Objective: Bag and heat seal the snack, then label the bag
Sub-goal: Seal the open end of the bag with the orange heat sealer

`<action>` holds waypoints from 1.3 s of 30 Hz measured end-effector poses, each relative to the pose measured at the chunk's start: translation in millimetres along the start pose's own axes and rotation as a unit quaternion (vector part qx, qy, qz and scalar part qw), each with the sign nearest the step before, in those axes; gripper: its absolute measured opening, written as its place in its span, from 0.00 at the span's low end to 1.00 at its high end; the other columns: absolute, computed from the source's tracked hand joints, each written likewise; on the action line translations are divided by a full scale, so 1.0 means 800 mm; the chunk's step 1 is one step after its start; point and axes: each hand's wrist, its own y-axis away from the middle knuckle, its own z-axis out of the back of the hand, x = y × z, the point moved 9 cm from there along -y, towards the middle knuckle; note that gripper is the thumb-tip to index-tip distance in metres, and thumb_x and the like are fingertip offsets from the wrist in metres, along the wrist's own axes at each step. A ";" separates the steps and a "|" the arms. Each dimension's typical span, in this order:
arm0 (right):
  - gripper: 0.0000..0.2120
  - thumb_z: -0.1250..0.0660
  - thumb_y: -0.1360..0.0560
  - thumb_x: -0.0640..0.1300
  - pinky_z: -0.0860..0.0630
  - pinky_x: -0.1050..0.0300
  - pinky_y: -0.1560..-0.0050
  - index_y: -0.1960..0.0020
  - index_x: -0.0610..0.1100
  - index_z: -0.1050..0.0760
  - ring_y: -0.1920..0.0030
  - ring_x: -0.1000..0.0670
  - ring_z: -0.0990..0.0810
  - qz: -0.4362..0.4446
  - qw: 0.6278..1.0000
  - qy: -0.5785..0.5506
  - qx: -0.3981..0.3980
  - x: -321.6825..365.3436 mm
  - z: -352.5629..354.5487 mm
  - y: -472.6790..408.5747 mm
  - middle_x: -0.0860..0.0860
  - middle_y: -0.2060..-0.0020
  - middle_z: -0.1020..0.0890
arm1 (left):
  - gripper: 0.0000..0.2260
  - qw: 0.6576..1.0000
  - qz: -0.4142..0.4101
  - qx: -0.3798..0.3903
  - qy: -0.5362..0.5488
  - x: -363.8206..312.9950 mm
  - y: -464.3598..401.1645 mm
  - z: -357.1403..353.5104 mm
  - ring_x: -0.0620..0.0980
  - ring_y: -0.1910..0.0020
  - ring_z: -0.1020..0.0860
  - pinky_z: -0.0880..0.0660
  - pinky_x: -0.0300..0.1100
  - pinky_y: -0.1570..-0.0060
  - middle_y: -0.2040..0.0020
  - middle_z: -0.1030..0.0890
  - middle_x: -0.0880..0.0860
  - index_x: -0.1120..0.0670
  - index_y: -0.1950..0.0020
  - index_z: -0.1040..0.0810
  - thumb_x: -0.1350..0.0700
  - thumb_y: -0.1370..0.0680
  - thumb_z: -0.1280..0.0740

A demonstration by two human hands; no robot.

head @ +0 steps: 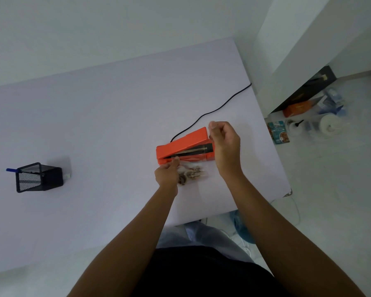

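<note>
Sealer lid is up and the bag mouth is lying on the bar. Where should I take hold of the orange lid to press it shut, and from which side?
Take the orange lid at its raised free end, by the right hand, coming from above. It seems hinged at the left end, so the right end likely gives the most leverage. The left hand pinches the clear bag near the bar; keep those fingers out before pressing.

Soft, even daylight floods the white bench [94,125], which carries a faint lavender cast, and the pale walls behind read nearly as bright. Shadows are weak: a thin one lies beside the black mesh pen holder [39,177] and another under the orange sealer [184,146]. The wide-angle lens bends the bench edges and stretches the forearms at the bottom. The floor clutter at right is washed out and soft.
</note>
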 end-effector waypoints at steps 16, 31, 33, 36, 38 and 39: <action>0.09 0.27 0.25 0.50 0.20 0.58 0.55 0.55 0.44 0.18 0.60 0.53 0.19 -0.106 0.991 0.053 -0.065 -0.088 0.052 -0.014 0.44 0.59 0.16 | 0.15 0.999 -0.025 -0.028 -0.028 0.002 -0.010 0.004 0.52 0.63 0.26 0.27 0.43 0.61 0.65 0.22 0.54 0.55 0.68 0.23 0.51 0.26 0.25; 0.12 0.25 0.26 0.52 0.24 0.61 0.58 0.57 0.42 0.17 0.63 0.53 0.23 -0.223 0.971 -0.014 -0.084 -0.148 0.058 -0.010 0.52 0.67 0.20 | 0.13 0.998 -0.041 -0.020 -0.035 0.003 -0.014 0.001 0.51 0.63 0.22 0.24 0.42 0.62 0.62 0.18 0.56 0.62 0.58 0.15 0.51 0.25 0.26; 0.12 0.25 0.26 0.52 0.25 0.61 0.57 0.57 0.42 0.17 0.62 0.54 0.23 -0.227 0.970 -0.014 -0.083 -0.151 0.059 -0.011 0.52 0.66 0.20 | 0.15 0.999 -0.038 -0.023 -0.028 0.004 -0.015 0.002 0.52 0.63 0.22 0.23 0.43 0.61 0.63 0.18 0.56 0.64 0.56 0.16 0.51 0.26 0.26; 0.12 0.24 0.27 0.51 0.26 0.62 0.55 0.55 0.42 0.16 0.61 0.55 0.22 -0.248 0.965 -0.024 -0.083 -0.157 0.060 -0.011 0.53 0.64 0.18 | 0.14 0.999 -0.035 -0.027 -0.030 0.005 -0.017 0.002 0.52 0.64 0.24 0.24 0.45 0.62 0.65 0.21 0.56 0.62 0.61 0.17 0.51 0.26 0.25; 0.13 0.24 0.28 0.51 0.27 0.64 0.55 0.53 0.42 0.16 0.60 0.56 0.21 -0.261 0.961 -0.027 -0.082 -0.161 0.060 -0.009 0.53 0.63 0.17 | 0.14 0.999 -0.035 -0.028 -0.030 0.005 -0.017 0.003 0.52 0.66 0.27 0.27 0.45 0.65 0.68 0.23 0.54 0.58 0.66 0.20 0.51 0.26 0.25; 0.13 0.23 0.28 0.52 0.27 0.64 0.56 0.52 0.42 0.16 0.59 0.56 0.21 -0.265 0.960 -0.027 -0.081 -0.161 0.060 -0.009 0.53 0.62 0.17 | 0.13 0.999 -0.034 -0.027 -0.030 0.005 -0.018 0.003 0.52 0.66 0.27 0.27 0.45 0.64 0.68 0.24 0.53 0.58 0.66 0.21 0.51 0.26 0.25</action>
